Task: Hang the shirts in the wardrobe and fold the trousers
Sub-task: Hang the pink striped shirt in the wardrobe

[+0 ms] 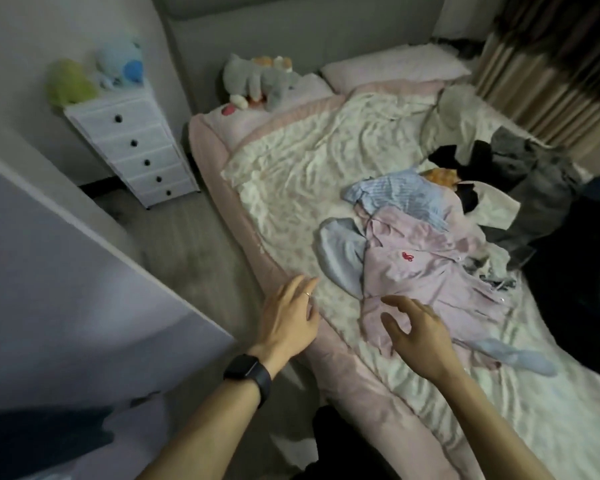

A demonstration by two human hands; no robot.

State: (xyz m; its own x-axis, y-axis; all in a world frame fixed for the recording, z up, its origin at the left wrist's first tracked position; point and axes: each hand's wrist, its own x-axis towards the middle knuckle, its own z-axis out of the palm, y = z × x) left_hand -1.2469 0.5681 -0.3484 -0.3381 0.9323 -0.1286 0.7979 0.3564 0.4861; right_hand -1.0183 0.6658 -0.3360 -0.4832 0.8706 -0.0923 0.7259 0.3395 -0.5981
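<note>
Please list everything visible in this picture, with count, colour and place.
bed: one, cream sheet with pink border, centre
pink shirt: one, pink with red logo, bed's near side
striped shirt: one, light blue, behind pink shirt
dark clothes: pile, grey and black, bed's right side
plush toy: one, grey, bed head
drawer unit: one, white, left of bed
watch: one, black, left wrist
left hand: one, open, above bed edge
right hand: one, open, above pink shirt

A black watch with a square dark face and a black strap is worn on the left wrist. A thin pale ring is worn on the left hand. Both forearms are bare. Dark clothing is glimpsed below.
</note>
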